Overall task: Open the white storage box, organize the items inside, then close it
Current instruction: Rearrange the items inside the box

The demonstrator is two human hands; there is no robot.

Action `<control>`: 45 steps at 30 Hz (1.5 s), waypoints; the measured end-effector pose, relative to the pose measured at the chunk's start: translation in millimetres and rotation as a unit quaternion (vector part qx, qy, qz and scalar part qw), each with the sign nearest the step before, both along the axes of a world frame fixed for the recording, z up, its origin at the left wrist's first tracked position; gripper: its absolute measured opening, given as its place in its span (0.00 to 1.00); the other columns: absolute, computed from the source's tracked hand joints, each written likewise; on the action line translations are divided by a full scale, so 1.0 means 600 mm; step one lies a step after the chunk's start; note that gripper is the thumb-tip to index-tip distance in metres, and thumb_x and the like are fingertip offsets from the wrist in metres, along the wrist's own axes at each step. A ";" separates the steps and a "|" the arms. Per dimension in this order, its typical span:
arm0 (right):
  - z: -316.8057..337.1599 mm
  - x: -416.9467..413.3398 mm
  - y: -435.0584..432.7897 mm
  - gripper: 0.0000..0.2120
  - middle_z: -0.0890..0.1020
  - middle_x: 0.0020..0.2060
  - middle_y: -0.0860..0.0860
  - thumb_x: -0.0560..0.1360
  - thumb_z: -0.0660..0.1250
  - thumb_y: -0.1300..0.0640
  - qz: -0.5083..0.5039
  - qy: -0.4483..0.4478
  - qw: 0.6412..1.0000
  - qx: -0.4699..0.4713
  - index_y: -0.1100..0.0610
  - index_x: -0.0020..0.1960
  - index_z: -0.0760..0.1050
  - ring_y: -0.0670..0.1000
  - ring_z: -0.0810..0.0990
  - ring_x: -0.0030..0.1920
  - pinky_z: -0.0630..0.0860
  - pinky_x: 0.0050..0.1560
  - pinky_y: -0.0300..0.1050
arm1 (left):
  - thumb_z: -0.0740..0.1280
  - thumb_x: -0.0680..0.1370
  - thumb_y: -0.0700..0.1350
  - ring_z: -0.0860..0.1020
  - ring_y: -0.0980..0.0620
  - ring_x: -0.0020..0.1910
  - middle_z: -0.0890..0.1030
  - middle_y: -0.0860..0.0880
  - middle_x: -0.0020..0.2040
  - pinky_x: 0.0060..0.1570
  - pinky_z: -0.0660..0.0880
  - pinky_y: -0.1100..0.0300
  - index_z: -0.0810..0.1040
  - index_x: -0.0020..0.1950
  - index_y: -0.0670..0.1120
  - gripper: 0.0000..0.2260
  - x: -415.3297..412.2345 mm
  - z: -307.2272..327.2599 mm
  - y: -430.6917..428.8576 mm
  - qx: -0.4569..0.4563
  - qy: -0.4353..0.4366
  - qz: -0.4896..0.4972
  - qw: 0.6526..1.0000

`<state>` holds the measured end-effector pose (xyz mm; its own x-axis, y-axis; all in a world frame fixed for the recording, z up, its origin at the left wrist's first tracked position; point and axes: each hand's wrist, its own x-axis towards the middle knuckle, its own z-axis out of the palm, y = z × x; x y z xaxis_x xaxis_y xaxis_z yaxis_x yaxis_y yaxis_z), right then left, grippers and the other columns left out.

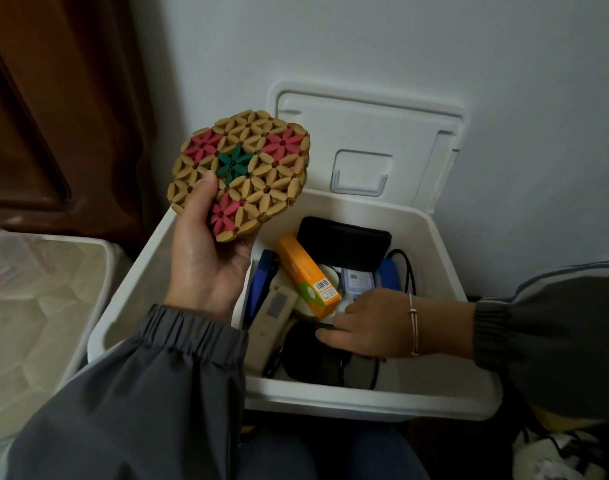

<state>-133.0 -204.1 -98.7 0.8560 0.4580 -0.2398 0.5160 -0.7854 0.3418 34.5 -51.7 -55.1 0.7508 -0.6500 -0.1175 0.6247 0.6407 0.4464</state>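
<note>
Box: the white storage box [365, 400] is sitting open by the far wall, just beyond the person's knees, with its lid [365, 133] leaning upright against the wall.
Left hand: the left hand [206, 258] is gripping a beaded mat [240, 174], thumb across its face, and holding it up over the box's far left corner.
Right hand: the right hand [372, 323] is reaching in from the right and lying low among the things near the front; its fingertips are sinking into the clutter, so I cannot tell whether it is holding anything.
Contents: an orange carton [306, 271] is lying tilted across the middle, a black pouch [344, 244] is resting at the far side, a grey remote [271, 320] is leaning on the left, and black cables [408, 271] are trailing on the right.
Stage: the sorting is probably still going on; the closing is not yet done.
Risk: the cables are likely snagging whatever the right hand lifts (they are looping under other things), dragging the carton or remote over.
Risk, mat: the one-handed hold is looking light, so a jolt could be dropping the mat into the box.
Risk, lid: the lid is only leaning, so a bump to the box could be tipping it onto the wrist.
</note>
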 end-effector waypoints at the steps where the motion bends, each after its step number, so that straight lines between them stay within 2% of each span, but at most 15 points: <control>1: 0.011 0.000 0.001 0.18 0.82 0.36 0.49 0.67 0.75 0.52 -0.035 0.010 0.999 0.019 0.53 0.55 0.79 0.46 0.80 0.30 0.76 0.26 0.37 | 0.64 0.79 0.45 0.82 0.46 0.57 0.83 0.44 0.57 0.51 0.80 0.55 0.71 0.66 0.44 0.16 0.000 0.000 0.000 0.000 0.001 -0.001 1.000; 4: 0.051 -0.002 -0.016 0.14 0.81 0.49 0.52 0.78 0.60 0.52 -0.208 0.030 0.974 0.091 0.52 0.62 0.73 0.54 0.81 0.45 0.76 0.40 0.45 | 0.65 0.79 0.45 0.82 0.45 0.56 0.83 0.43 0.57 0.51 0.80 0.54 0.71 0.66 0.44 0.16 -0.001 -0.002 0.001 0.005 0.002 -0.002 1.000; 6: 0.081 -0.012 -0.043 0.13 0.82 0.49 0.53 0.79 0.59 0.54 -0.293 0.008 0.941 0.169 0.53 0.61 0.73 0.55 0.80 0.48 0.74 0.45 0.45 | 0.65 0.78 0.45 0.82 0.45 0.56 0.83 0.43 0.57 0.51 0.81 0.54 0.71 0.66 0.44 0.16 -0.001 -0.001 0.001 0.019 -0.002 -0.002 1.000; 10: 0.119 -0.034 -0.092 0.06 0.79 0.32 0.48 0.75 0.66 0.62 -0.372 -0.160 0.862 0.304 0.58 0.50 0.79 0.52 0.79 0.34 0.70 0.35 0.35 | 0.65 0.78 0.46 0.82 0.47 0.55 0.83 0.45 0.56 0.45 0.81 0.58 0.71 0.68 0.45 0.18 -0.007 0.004 0.000 0.064 -0.036 -0.014 0.997; 15: 0.098 -0.025 -0.113 0.06 0.82 0.33 0.56 0.75 0.66 0.61 -0.453 -0.308 0.737 0.396 0.59 0.50 0.81 0.49 0.77 0.31 0.73 0.39 0.43 | 0.65 0.78 0.45 0.83 0.48 0.54 0.82 0.46 0.59 0.43 0.81 0.58 0.68 0.71 0.48 0.21 -0.010 0.005 0.006 0.149 -0.126 -0.030 0.980; 18: 0.079 -0.017 -0.112 0.07 0.81 0.30 0.60 0.75 0.66 0.61 -0.476 -0.338 0.692 0.424 0.60 0.49 0.81 0.51 0.76 0.27 0.75 0.38 0.43 | 0.66 0.77 0.44 0.83 0.48 0.54 0.82 0.46 0.59 0.43 0.81 0.57 0.66 0.71 0.51 0.23 -0.005 0.001 0.018 0.198 -0.177 -0.036 0.963; 21: 0.077 -0.021 -0.117 0.06 0.77 0.24 0.51 0.74 0.65 0.61 -0.488 -0.391 0.664 0.409 0.60 0.47 0.81 0.44 0.76 0.24 0.73 0.32 0.31 | 0.65 0.77 0.44 0.83 0.47 0.54 0.80 0.45 0.61 0.43 0.82 0.56 0.65 0.72 0.50 0.24 0.006 -0.005 0.033 0.235 -0.206 -0.031 0.950; 24: 0.081 -0.019 -0.124 0.07 0.80 0.26 0.55 0.74 0.65 0.60 -0.500 -0.398 0.660 0.395 0.59 0.48 0.81 0.52 0.80 0.28 0.79 0.38 0.43 | 0.64 0.78 0.45 0.81 0.46 0.57 0.79 0.46 0.63 0.45 0.82 0.55 0.65 0.73 0.51 0.23 0.016 -0.013 0.040 0.247 -0.202 -0.033 0.947; 27: 0.080 -0.007 -0.130 0.08 0.81 0.30 0.58 0.74 0.64 0.60 -0.517 -0.357 0.675 0.388 0.62 0.46 0.81 0.58 0.82 0.35 0.80 0.42 0.52 | 0.63 0.78 0.46 0.81 0.48 0.57 0.80 0.47 0.62 0.46 0.81 0.56 0.67 0.72 0.51 0.22 0.021 -0.019 0.039 0.238 -0.179 -0.040 0.954; 31: 0.088 0.009 -0.137 0.08 0.79 0.32 0.54 0.73 0.63 0.58 -0.537 -0.315 0.708 0.333 0.59 0.47 0.80 0.55 0.80 0.38 0.77 0.44 0.43 | 0.63 0.79 0.46 0.82 0.49 0.57 0.81 0.47 0.61 0.47 0.81 0.56 0.68 0.72 0.50 0.20 0.022 -0.023 0.037 0.239 -0.172 -0.034 0.955; 34: 0.101 0.012 -0.144 0.07 0.77 0.29 0.51 0.73 0.63 0.58 -0.552 -0.268 0.717 0.331 0.56 0.44 0.80 0.56 0.81 0.38 0.79 0.46 0.45 | 0.63 0.79 0.46 0.82 0.48 0.57 0.81 0.47 0.61 0.47 0.81 0.56 0.68 0.72 0.49 0.21 0.022 -0.024 0.036 0.241 -0.169 -0.034 0.955; 37: 0.102 0.013 -0.138 0.06 0.76 0.24 0.47 0.72 0.64 0.59 -0.559 -0.219 0.733 0.319 0.55 0.38 0.77 0.54 0.81 0.35 0.78 0.40 0.40 | 0.63 0.79 0.46 0.81 0.48 0.57 0.81 0.47 0.61 0.47 0.81 0.55 0.67 0.72 0.50 0.21 0.022 -0.023 0.038 0.242 -0.175 -0.032 0.954; 40: 0.086 0.024 -0.125 0.08 0.82 0.32 0.54 0.72 0.63 0.59 -0.570 -0.176 0.751 0.284 0.59 0.43 0.80 0.55 0.82 0.36 0.79 0.43 0.44 | 0.63 0.79 0.46 0.82 0.49 0.57 0.81 0.47 0.61 0.45 0.82 0.57 0.67 0.72 0.49 0.21 0.022 -0.022 0.039 0.243 -0.168 -0.026 0.955; 43: 0.065 0.035 -0.117 0.09 0.82 0.39 0.57 0.74 0.62 0.58 -0.574 -0.176 0.756 0.258 0.61 0.47 0.79 0.57 0.80 0.42 0.75 0.43 0.43 | 0.63 0.79 0.46 0.82 0.49 0.56 0.81 0.47 0.61 0.44 0.82 0.57 0.67 0.72 0.50 0.21 0.022 -0.021 0.041 0.242 -0.168 -0.027 0.955; 45: 0.050 0.042 -0.112 0.09 0.82 0.41 0.57 0.75 0.62 0.57 -0.570 -0.169 0.761 0.261 0.60 0.48 0.79 0.58 0.81 0.44 0.76 0.48 0.45 | 0.64 0.78 0.46 0.82 0.48 0.56 0.81 0.47 0.61 0.44 0.82 0.56 0.67 0.72 0.50 0.22 0.022 -0.021 0.042 0.245 -0.169 -0.032 0.954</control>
